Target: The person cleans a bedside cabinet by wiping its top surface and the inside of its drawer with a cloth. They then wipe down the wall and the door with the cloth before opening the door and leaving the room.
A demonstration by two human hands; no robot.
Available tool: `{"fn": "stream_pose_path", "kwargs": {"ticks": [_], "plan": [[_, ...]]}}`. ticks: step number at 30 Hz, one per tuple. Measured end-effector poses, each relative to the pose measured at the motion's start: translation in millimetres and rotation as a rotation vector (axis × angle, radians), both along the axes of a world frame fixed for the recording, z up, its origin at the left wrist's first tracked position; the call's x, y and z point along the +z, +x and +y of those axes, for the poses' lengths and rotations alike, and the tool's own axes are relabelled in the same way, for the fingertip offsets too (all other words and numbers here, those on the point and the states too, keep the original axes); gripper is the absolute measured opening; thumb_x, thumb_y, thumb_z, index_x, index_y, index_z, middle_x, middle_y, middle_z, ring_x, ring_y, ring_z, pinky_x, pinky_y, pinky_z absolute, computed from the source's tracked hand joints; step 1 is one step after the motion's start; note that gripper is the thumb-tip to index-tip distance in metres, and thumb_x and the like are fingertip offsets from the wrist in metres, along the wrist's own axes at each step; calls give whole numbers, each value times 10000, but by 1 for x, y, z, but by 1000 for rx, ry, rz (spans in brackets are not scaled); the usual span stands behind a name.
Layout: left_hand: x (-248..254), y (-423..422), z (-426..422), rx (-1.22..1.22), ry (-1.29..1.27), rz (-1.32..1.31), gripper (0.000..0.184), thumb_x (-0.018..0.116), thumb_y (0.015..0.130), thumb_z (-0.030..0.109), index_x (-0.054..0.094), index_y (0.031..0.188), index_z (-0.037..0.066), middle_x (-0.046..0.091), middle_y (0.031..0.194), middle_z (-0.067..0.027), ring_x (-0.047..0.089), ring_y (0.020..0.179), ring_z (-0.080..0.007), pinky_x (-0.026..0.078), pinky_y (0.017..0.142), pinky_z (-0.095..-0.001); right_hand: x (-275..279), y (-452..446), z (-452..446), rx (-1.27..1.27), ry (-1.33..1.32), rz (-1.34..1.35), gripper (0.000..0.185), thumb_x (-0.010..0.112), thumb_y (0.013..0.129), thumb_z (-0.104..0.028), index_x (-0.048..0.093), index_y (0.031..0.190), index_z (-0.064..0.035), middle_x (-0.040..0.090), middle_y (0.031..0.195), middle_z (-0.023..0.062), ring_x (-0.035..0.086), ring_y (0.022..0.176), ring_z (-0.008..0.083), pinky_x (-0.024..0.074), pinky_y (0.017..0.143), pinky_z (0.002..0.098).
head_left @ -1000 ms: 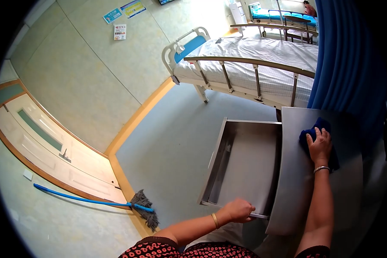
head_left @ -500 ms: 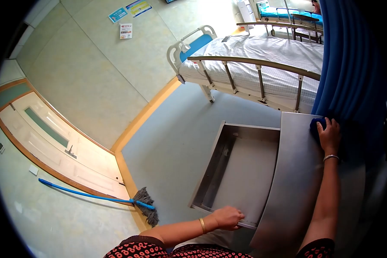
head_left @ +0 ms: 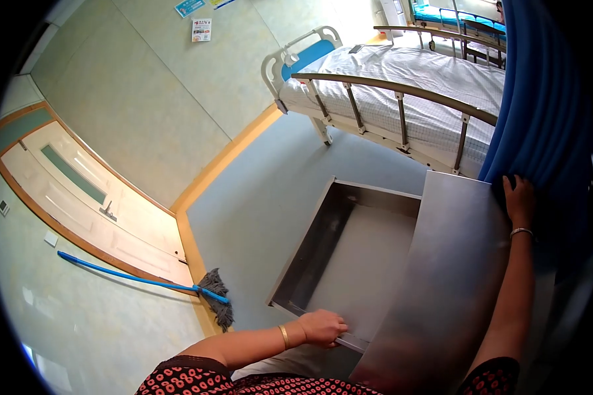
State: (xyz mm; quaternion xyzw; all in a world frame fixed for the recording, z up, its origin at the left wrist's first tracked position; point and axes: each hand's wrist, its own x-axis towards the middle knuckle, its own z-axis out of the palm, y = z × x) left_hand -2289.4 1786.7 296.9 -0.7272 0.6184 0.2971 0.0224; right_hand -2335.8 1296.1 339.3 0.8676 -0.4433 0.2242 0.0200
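Observation:
My left hand [head_left: 323,328] is closed over the near wall of a pulled-out metal drawer [head_left: 301,253]. The drawer has a pale bottom and dark inner sides. It juts out to the left of a steel cabinet [head_left: 435,263] with a smooth, shiny top. At the cabinet's far right edge, my right hand [head_left: 521,201] rests with its fingers bent, right against a blue curtain [head_left: 540,99]. Dark blue fabric shows about these fingers; in this view the cloth under the hand hardly stands out from the curtain.
A bed [head_left: 402,79] with a side rail [head_left: 395,92] stands beyond the cabinet. To the left, a blue-handled mop [head_left: 138,280] leans by a white door [head_left: 92,197]. Further back is another bed [head_left: 458,16], with part of a person at its side.
My right hand has slid right, off the cabinet top toward the curtain, and the dark blue cloth shows less. My left hand stays on the drawer's near wall. The whole view has shifted.

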Motion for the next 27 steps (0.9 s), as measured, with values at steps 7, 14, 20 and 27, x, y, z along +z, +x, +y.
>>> {"fn": "stream_pose_path", "kwargs": {"ticks": [7,14,20,27], "plan": [[4,6,2,32,84,-33,257,639,674,253,566,835,66,591,841,-97,600,811,-291,500,670,-406,-9,-14,-25,0,-51,-50,482,418,907,-405,598,1049,19,591,1070,201,554,987,348,429,871,398],[4,15,6,21,59,-11,249,640,684,294,590,794,76,614,770,-104,616,751,-305,508,645,-410,-14,-64,-4,4,-77,119,447,416,918,-346,555,1099,38,556,1125,212,520,1042,351,409,904,388],[1,18,11,-25,-77,16,239,624,706,301,605,789,78,625,774,-119,620,740,-304,511,650,-406,-17,-117,71,6,-92,85,428,408,926,-330,513,1147,22,531,1150,198,495,1063,345,395,913,392],[10,17,15,30,-124,-37,280,608,732,356,621,757,77,634,748,-110,626,716,-294,516,634,-395,-9,-179,213,160,-47,42,447,500,866,-276,467,1200,19,449,1243,234,403,1162,389,313,993,436]]}}
